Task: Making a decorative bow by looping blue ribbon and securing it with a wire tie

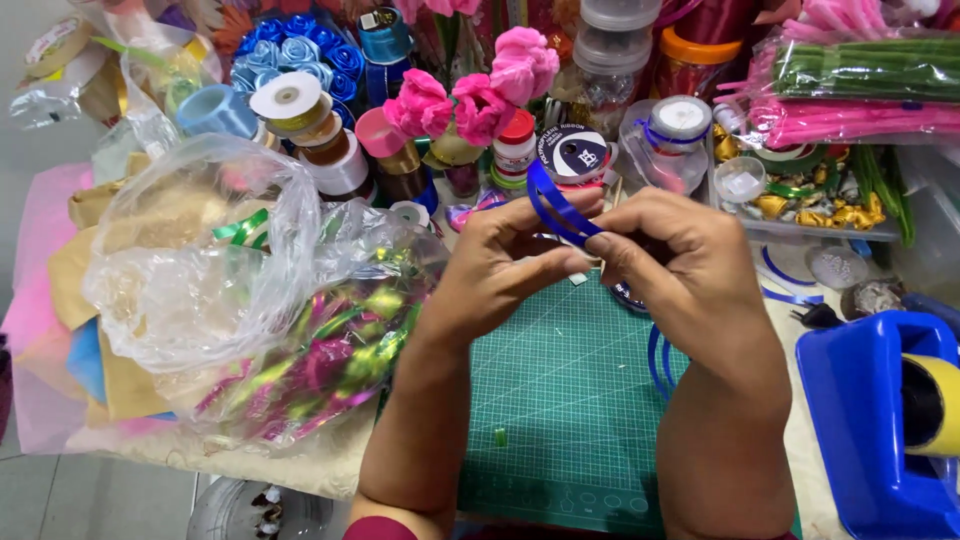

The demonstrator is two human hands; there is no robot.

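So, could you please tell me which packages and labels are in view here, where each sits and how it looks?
Round spool label: behind the hands, black and white disc.
Clear bag of green stems: top right, long, flat.
Clear plastic bag: left of the cutting mat, crumpled, foil ribbons inside.
White bottle: beside the spool, red cap, pale label.
Tape dispenser: bottom right, blue, yellow roll.

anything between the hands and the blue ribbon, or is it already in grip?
Nothing visible in the way. Both the left hand and the right hand already pinch the blue ribbon, folded into loops above the green cutting mat. Its tail hangs down beside the right wrist, clear of the blue tape dispenser.
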